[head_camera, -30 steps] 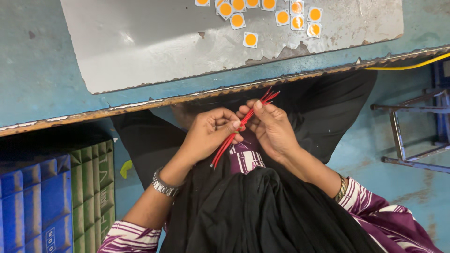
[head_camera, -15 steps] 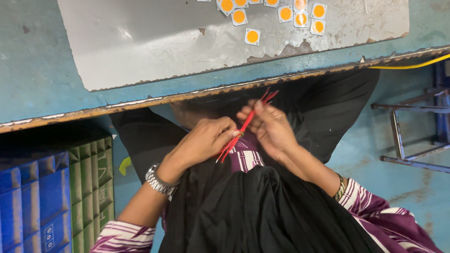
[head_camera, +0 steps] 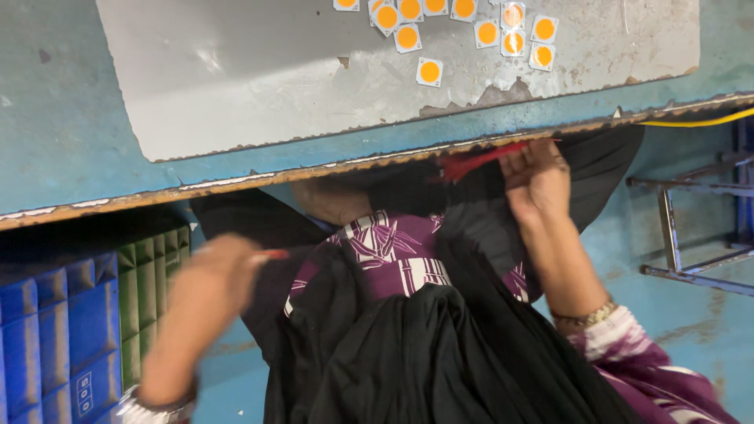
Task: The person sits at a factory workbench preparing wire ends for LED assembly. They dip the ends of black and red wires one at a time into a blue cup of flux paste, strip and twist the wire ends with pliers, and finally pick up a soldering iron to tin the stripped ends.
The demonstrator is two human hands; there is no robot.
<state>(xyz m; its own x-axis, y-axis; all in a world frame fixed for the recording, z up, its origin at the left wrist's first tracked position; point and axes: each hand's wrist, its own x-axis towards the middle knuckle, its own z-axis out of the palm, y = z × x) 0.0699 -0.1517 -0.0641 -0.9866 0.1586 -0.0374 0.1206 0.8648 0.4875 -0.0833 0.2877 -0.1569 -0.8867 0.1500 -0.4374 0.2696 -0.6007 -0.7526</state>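
My right hand (head_camera: 538, 177) is raised near the table's front edge, closed around a bunch of thin red wires (head_camera: 475, 161) that stick out to the left. My left hand (head_camera: 216, 283), blurred, is low on the left over my lap, pinching a single red wire (head_camera: 273, 254) at its fingertips. The two hands are well apart. Black cloth (head_camera: 424, 353) and a purple patterned garment (head_camera: 393, 251) lie in my lap between them.
A blue table (head_camera: 71, 118) carries a grey metal sheet (head_camera: 275, 71) with several small square white chips with orange centres (head_camera: 429, 71). Blue crates (head_camera: 43, 330) and a green crate (head_camera: 149, 275) stand at left. A yellow cable (head_camera: 699, 122) and a metal frame (head_camera: 691, 235) are at right.
The hands were together on the red wires over the lap. Now they have separated: the right hand rose to the table edge with the bunch, the left swung down-left with one wire.
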